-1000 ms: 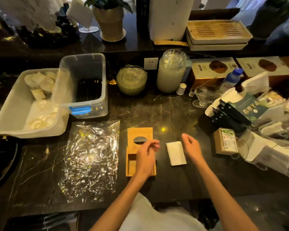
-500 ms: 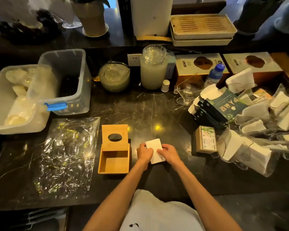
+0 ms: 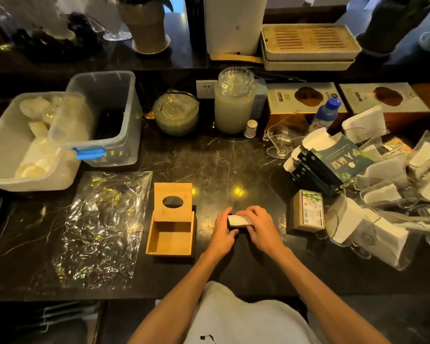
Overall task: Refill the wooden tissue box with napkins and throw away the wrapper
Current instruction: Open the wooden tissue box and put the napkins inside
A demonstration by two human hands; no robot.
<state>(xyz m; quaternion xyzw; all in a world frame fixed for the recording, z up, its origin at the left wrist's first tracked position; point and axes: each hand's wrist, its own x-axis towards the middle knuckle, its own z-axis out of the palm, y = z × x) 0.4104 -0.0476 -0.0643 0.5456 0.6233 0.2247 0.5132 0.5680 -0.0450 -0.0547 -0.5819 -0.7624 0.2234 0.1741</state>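
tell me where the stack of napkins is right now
In the head view, the napkin stack is held between the left hand and right hand, just right of the open wooden tissue box.

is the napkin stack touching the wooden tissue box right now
Apart. The head view shows bare dark counter between the napkin stack, held in both hands, and the wooden tissue box.

Dark marble counter (image 3: 229,160), wall socket (image 3: 206,89), dim light
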